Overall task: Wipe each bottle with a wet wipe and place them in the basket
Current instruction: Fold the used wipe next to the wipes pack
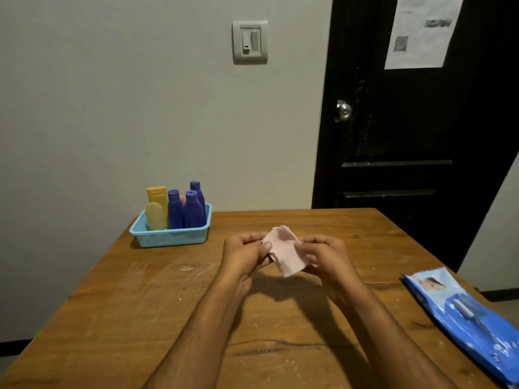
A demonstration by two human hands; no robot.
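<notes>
While both hands pinch it above the table [280, 318] centre, the wipe [285, 249] is held by the left hand [244, 255] and the right hand [327, 255]. At ten o'clock, the basket [171, 235] holds the bottles [182, 210]. At four o'clock lies the wipe pack [466, 318].

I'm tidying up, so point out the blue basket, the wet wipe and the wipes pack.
blue basket [171, 237]: head view, front wall.
wet wipe [286, 252]: head view, middle of the sheet.
wipes pack [460, 313]: head view, top face.
</notes>
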